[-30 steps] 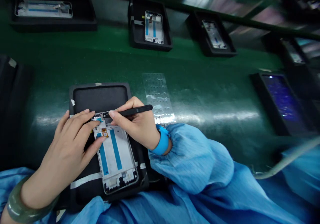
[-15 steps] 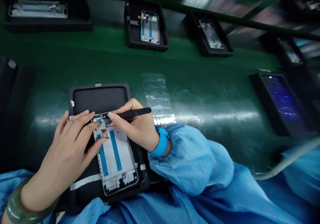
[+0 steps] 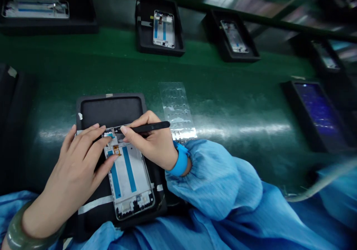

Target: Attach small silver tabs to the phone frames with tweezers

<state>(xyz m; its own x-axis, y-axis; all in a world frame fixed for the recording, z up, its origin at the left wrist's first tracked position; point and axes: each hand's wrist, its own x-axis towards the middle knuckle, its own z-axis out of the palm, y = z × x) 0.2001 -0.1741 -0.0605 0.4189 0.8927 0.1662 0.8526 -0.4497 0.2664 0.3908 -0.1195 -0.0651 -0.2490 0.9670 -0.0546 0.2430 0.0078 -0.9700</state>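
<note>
The thumb and first finger of the right hand (image 3: 154, 142) pinch a thin black tool (image 3: 153, 126) close together, just left of the middle of the frame. The tool's back end points to the right, and its tip is too hard to see. The left hand (image 3: 79, 164) has its fingers bent and a bit apart, with a gap between thumb and first finger. Its fingertips rest at the top left part of an open phone frame (image 3: 141, 172), and its thumb is over the left side.

The phone frame is below and left of the middle of the picture, a little tilted. It is silver, with two long blue strips (image 3: 129, 170) and a small orange piece (image 3: 116, 150) near the left thumb. It lies in a black tray (image 3: 111, 110) that has bits of white tape on it.

A blue band (image 3: 181, 160) is around the right wrist, next to a puffy blue sleeve (image 3: 214, 179). A green bangle (image 3: 16, 229) is around the left wrist — lower left corner. A clear plastic sheet (image 3: 175, 106) lies near the right hand on the green table (image 3: 237, 90). Along the top are more black trays (image 3: 142, 38) with phone frames in them — one tray at the right holds something shiny and purple (image 3: 319, 108).
</note>
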